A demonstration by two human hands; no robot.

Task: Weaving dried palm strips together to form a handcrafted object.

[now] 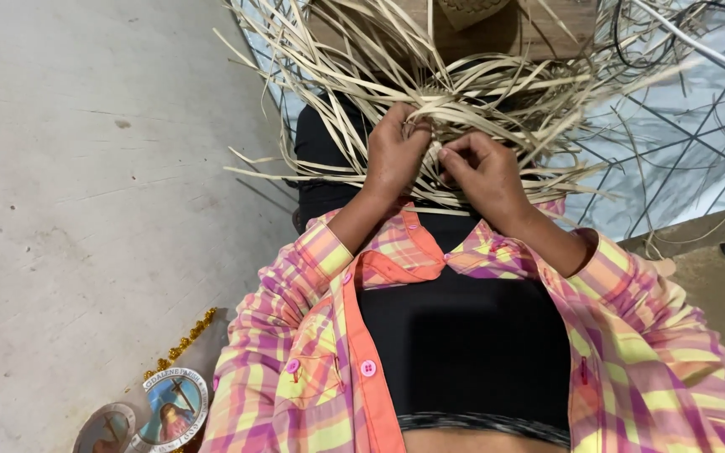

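Observation:
A mass of pale dry straw strips (pixel 463 84) fans out over my lap, their ends joined in a woven piece partly hidden by my hands. My left hand (pixel 394 155) pinches several strips near the middle of the bundle. My right hand (pixel 484 172) grips strips just beside it, fingertips close to the left hand's. Both wrists come out of a pink, yellow and orange plaid shirt (pixel 312 335) worn open over a black top (pixel 463 344).
Grey concrete floor (pixel 86 168) lies to the left. A silvery sheet with dark wire lines (pixel 681 143) lies to the right. A wooden board (pixel 539 29) sits beyond the straw. Round picture medallions (pixel 174 407) and a gold bead string (pixel 186 340) lie at lower left.

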